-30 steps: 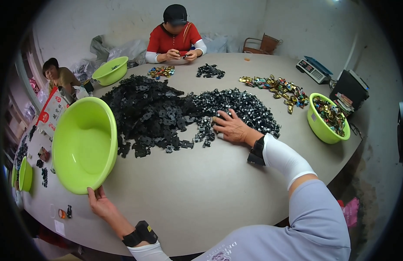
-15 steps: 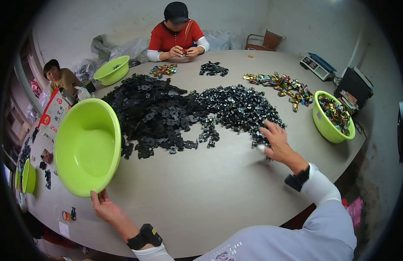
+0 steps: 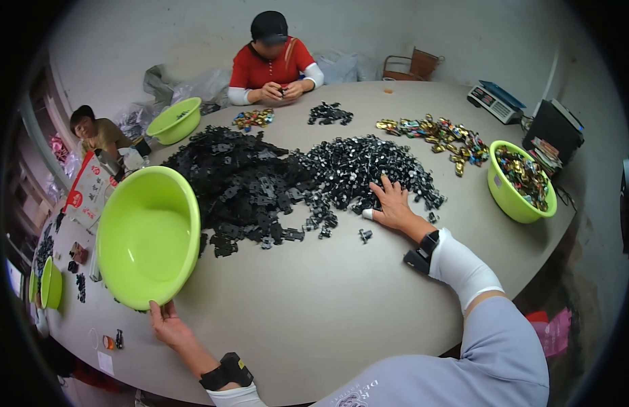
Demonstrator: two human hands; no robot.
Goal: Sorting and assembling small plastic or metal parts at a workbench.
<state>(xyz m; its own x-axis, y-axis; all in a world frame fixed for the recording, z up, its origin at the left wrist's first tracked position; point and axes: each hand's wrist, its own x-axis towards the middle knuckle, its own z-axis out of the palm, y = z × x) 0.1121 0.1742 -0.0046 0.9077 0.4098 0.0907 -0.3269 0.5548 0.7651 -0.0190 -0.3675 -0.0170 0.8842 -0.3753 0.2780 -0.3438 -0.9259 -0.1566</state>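
My left hand [image 3: 168,325] grips the lower rim of a light green plastic basin [image 3: 146,237], which is tipped up so its bare inside faces me. My right hand [image 3: 396,209] lies with fingers spread on the near edge of a heap of small black and silver wheel-like parts [image 3: 362,163]; a white wrap covers its thumb tip. One such loose part [image 3: 365,236] sits apart on the table, just left of that wrist. Left of this heap, and touching it, rises a bigger pile of flat black plastic pieces [image 3: 240,180], partly behind the basin.
Across the grey table [image 3: 287,292] a person in red [image 3: 272,71] handles a small dark piece. Another person [image 3: 101,132] sits far left. Colourful shiny pieces [image 3: 436,136] lie at right, beside a green basin [image 3: 521,197] full of them. A scale [image 3: 494,102] stands behind.
My right hand has moved left and come down onto the wheel-like parts. The basin in my left hand has shifted slightly right and down in the picture. One loose part now lies apart near my right wrist.
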